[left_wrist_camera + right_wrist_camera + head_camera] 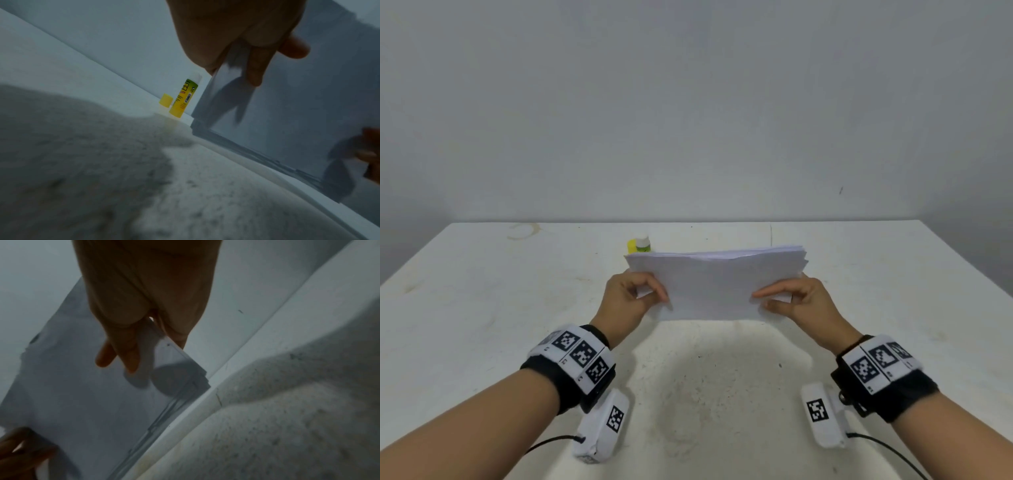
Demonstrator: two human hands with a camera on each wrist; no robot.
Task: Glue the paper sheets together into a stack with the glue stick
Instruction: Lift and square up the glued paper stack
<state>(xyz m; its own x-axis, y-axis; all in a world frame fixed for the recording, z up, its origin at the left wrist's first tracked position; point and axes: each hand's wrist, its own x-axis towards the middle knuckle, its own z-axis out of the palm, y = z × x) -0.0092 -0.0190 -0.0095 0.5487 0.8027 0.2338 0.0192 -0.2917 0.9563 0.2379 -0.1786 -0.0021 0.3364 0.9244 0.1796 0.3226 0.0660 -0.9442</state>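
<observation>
White, speckled table (482, 308) underneath. Paper stack (715, 284) stood on its long edge on the tabletop, pinched at either end by left hand (628, 301) and right hand (801, 303). Behind its left end, upright uncapped glue stick (643, 244), yellow cap (631, 246) beside.

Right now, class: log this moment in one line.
left hand: grips paper stack | right hand: grips stack | glue stick: uncapped, upright, behind
</observation>
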